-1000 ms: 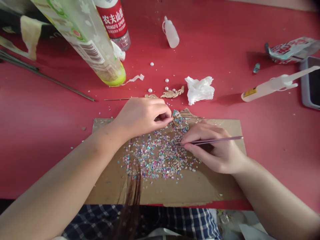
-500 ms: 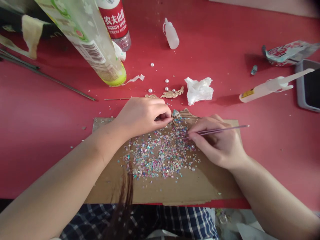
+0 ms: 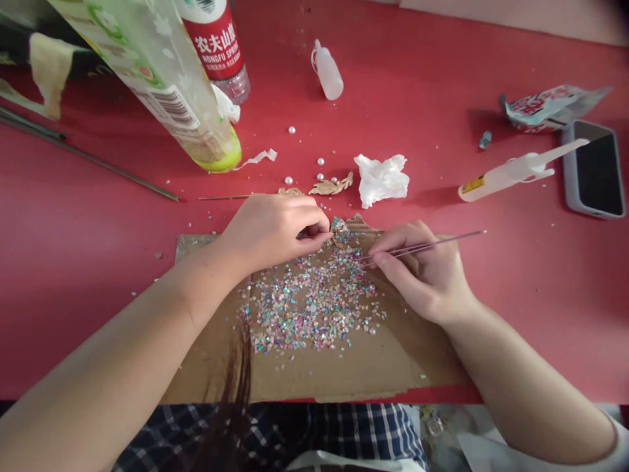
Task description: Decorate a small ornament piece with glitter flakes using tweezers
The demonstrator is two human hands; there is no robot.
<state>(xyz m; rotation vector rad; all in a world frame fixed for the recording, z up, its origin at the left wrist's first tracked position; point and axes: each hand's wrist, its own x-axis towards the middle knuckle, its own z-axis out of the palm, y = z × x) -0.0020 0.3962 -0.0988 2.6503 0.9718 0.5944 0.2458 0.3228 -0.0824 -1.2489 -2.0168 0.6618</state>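
The left hand (image 3: 272, 233) has its fingers together, pinching a small sparkly piece (image 3: 339, 231) at the far edge of the cardboard (image 3: 314, 377). The right hand (image 3: 417, 275) squeezes tweezers (image 3: 427, 245), their tips now closer to that piece, above the colored chips (image 3: 309, 308).

The right hand (image 3: 422, 275) has drawn its tweezers (image 3: 422, 246) up toward the glittery ornament (image 3: 339, 231).

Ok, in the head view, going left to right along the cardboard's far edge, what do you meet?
Left hand, small gold-edged piece crusted with coloured chips, right hand.
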